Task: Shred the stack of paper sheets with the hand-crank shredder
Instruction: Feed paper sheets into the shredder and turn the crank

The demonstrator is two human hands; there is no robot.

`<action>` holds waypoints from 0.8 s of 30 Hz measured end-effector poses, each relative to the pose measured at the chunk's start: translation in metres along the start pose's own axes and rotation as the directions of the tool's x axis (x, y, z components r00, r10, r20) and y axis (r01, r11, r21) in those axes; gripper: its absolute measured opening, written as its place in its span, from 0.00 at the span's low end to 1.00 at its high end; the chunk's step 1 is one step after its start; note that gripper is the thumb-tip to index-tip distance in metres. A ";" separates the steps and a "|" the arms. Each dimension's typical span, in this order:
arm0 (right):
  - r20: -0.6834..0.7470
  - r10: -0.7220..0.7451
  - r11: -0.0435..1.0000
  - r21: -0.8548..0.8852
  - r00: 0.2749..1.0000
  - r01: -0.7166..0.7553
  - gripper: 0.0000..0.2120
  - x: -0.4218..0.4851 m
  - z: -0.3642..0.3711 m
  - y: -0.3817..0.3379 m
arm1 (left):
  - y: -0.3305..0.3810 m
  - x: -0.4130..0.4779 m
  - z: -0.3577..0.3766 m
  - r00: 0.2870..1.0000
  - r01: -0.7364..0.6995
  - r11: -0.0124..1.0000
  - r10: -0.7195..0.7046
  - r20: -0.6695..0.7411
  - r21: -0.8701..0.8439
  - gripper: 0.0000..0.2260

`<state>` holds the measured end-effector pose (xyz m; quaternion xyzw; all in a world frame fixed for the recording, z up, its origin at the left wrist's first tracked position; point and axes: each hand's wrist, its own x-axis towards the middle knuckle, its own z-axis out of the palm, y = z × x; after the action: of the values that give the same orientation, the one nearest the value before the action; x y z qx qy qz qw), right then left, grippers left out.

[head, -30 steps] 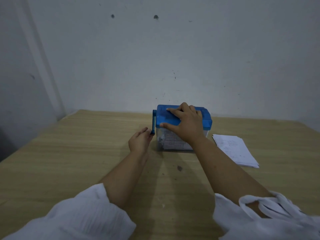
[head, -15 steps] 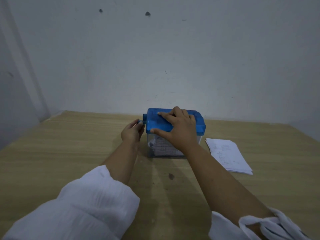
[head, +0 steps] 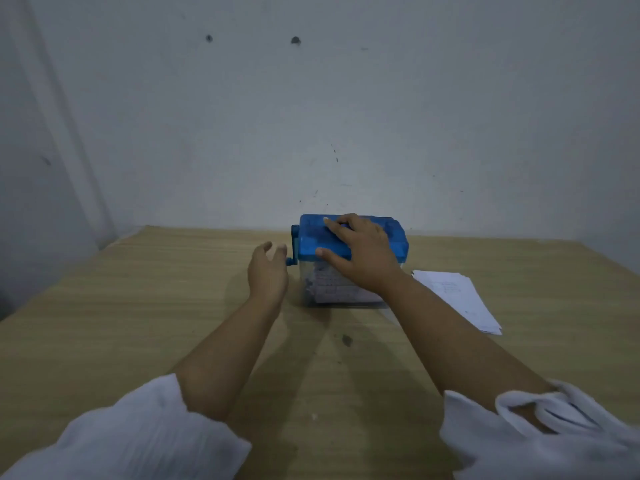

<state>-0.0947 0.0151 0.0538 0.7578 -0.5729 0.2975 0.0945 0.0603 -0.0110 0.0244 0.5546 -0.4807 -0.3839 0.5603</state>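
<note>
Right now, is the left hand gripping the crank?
No, the left hand is open beside the crank, its fingers straight and not curled round it.

Dim, scuffed grey-white wall (head: 346,116) with two dark marks (head: 295,40), along the far edge of a pale wood-grain table (head: 138,306).

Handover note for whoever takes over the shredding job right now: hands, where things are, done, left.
Left hand: open, beside the crank knob, not gripping it.
Right hand: flat on the shredder's blue lid, pressing it down.
Done: paper shows through the clear bin under the lid.
Left: the paper stack lies on the table, right of the shredder. The feed slot is hidden by the hand.
Likely next: grip the knob, or feed a sheet.
</note>
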 end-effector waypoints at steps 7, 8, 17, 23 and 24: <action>-0.386 0.218 0.937 0.340 0.897 -0.081 0.11 -0.039 -0.030 0.045 | 0.019 -0.053 0.017 0.758 -0.651 0.758 0.652 0.025 -0.030 0.08; -0.387 0.283 0.919 0.372 0.878 -0.132 0.09 -0.047 -0.034 0.056 | 0.019 -0.062 0.025 0.729 -0.679 0.732 0.681 0.066 -0.051 0.08; -0.211 0.576 0.812 0.257 0.790 -0.523 0.06 -0.127 -0.014 0.131 | -0.018 -0.119 0.113 0.580 -0.654 0.756 0.529 0.620 -0.033 0.11; -0.150 0.764 0.645 0.169 0.627 -0.745 0.17 -0.135 -0.019 0.138 | -0.038 -0.110 0.140 0.544 -0.707 0.646 0.238 0.805 0.287 0.21; -0.133 0.795 0.605 0.126 0.591 -0.786 0.21 -0.134 -0.019 0.139 | -0.039 -0.110 0.143 0.528 -0.735 0.587 0.183 0.830 0.338 0.22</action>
<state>-0.2522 0.0878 -0.0332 0.3982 -0.8304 0.3893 -0.0178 -0.1002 0.0557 -0.0374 0.3525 -0.8986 -0.1946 0.1745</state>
